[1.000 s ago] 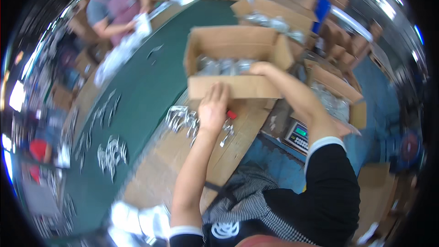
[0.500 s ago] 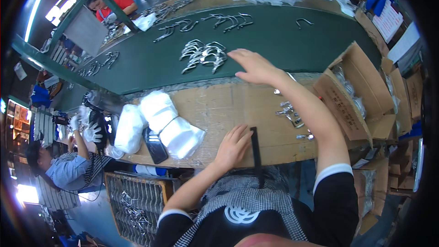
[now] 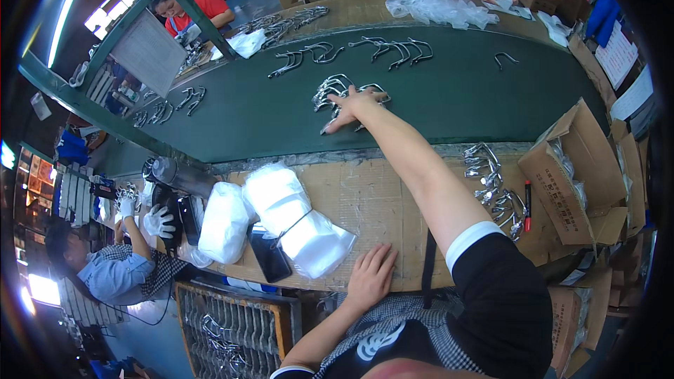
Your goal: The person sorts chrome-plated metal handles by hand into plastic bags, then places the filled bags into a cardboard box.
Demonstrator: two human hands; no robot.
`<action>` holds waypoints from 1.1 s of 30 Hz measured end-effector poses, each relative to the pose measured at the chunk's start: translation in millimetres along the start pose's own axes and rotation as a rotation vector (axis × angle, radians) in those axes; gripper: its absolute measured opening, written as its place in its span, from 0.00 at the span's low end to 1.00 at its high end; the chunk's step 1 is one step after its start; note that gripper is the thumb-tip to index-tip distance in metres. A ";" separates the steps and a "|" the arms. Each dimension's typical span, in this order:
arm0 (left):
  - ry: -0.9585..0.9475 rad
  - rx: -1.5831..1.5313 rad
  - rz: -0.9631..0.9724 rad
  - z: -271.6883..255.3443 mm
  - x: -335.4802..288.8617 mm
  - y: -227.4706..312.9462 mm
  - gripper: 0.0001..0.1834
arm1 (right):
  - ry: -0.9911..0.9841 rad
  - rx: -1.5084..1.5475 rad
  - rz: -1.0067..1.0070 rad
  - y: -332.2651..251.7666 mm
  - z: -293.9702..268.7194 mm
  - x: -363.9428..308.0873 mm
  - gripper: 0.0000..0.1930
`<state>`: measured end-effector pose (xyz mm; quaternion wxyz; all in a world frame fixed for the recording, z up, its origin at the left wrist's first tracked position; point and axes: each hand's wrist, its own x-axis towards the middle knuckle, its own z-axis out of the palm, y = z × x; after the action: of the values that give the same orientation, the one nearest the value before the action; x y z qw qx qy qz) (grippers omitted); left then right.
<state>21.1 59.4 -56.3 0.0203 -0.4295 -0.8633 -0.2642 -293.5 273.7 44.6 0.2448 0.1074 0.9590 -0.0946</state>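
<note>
My right hand (image 3: 356, 106) reaches far over the green belt. Its fingers are spread across a cluster of curved chrome metal pieces (image 3: 331, 88), touching them from above and covering part of the cluster. Beside the near table edge, my left hand (image 3: 372, 278) lies flat on the cardboard-covered table (image 3: 372, 200), fingers extended and nothing held. To the right of my right forearm, a group of similar chrome pieces (image 3: 491, 182) rests on the cardboard near a red-and-black marker (image 3: 528, 205). A black strap (image 3: 429, 267) hangs over the table edge between my arms.
Two wrapped white bundles (image 3: 223, 221) and a dark phone (image 3: 269, 256) lie at left, near a bottle (image 3: 181, 175). An open carton (image 3: 558, 189) stands at right. More chrome pieces (image 3: 393, 49) lie along the belt (image 3: 260, 112). Co-workers sit around it.
My right hand has come down from beside the chrome cluster onto it, fingers spreading. My left hand still rests by the table edge. The whole view has shifted.
</note>
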 end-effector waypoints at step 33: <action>0.024 0.414 -0.242 -70.6 -36.8 -63.4 0.19 | 0.618 0.237 -0.431 182.8 172.1 -160.3 0.13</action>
<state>-16.9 -32.1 -33.1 0.0864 -0.3061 -0.9441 -0.0871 -32.7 383.1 -48.8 -0.0951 -0.0453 0.9705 -0.2170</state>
